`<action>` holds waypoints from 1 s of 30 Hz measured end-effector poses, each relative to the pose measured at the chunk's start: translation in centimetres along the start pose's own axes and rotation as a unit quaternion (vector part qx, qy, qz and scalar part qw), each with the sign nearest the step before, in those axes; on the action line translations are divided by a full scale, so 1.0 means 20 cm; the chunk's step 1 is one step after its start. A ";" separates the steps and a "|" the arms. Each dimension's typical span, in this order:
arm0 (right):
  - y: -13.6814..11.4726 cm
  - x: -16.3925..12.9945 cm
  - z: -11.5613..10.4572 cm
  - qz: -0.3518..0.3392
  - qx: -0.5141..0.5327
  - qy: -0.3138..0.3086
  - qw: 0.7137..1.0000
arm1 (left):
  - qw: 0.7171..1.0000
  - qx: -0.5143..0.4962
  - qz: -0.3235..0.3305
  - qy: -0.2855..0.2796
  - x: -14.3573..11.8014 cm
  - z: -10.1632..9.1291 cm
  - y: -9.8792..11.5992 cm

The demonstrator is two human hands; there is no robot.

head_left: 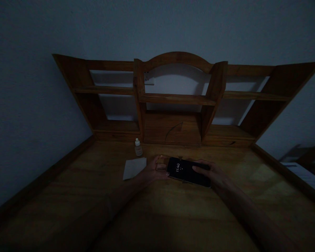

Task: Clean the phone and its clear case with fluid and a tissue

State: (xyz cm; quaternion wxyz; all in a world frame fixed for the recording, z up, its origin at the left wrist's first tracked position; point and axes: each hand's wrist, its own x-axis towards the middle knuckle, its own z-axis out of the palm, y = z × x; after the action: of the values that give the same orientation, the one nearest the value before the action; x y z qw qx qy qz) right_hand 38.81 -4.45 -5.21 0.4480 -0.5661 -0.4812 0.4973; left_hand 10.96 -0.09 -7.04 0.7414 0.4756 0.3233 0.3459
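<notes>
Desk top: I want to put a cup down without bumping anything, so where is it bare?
The desk is bare along its left edge, on the right past the right hand, and in front. It is crowded mid-back: bottle, white cloth, left hand and phone.

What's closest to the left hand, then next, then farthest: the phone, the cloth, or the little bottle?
1. Phone: touching the left hand, on its right.
2. Cloth: just to its left on the desk.
3. Bottle: farther back, by the shelf.
</notes>
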 end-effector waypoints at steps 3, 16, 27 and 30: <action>0.00 0.00 0.00 0.008 0.011 0.009 1.000 | 1.000 -0.005 0.001 -0.003 0.00 0.00 -0.01; 0.01 0.01 -0.02 -0.020 -0.034 -0.025 0.999 | 1.000 -0.016 -0.021 0.018 -0.03 0.03 0.05; -0.04 -0.03 0.02 -0.014 -0.018 -0.013 1.000 | 0.999 -0.023 -0.013 0.020 0.00 -0.01 0.00; -0.04 -0.03 0.02 -0.013 -0.024 -0.005 1.000 | 1.000 -0.023 -0.009 0.018 0.00 0.00 0.01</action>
State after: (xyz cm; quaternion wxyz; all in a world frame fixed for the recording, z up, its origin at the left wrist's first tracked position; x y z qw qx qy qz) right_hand 38.34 -4.89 -4.44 0.4383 -0.5679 -0.5027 0.4823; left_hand 10.87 0.04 -6.91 0.7493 0.4489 0.3330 0.3551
